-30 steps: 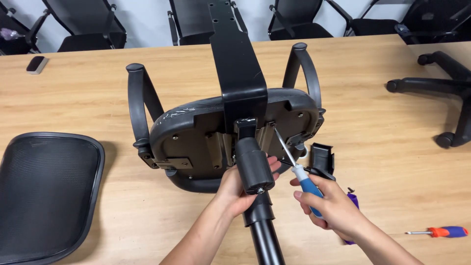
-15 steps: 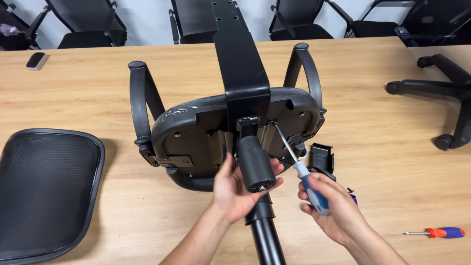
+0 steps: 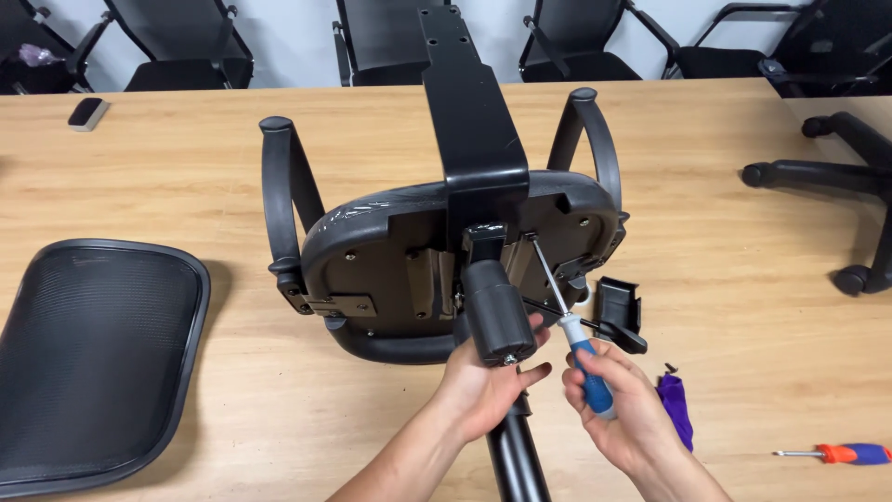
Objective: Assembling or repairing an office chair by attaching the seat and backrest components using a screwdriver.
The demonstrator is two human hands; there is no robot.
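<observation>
Your right hand point(image 3: 621, 409) grips screwdriver point(image 3: 569, 321), shaft running to 11 o'clock into seat underside point(image 3: 390, 260); left hand point(image 3: 488, 381) cups cylinder point(image 3: 497, 311).

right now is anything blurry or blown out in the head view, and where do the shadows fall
Head view: sharp overall, no motion blur on the left hand or the right hand gripping the blue-handled screwdriver; even overhead light, with faint sheen on the upturned chair seat; soft shadows hug the mesh backrest on the wooden table.
</observation>
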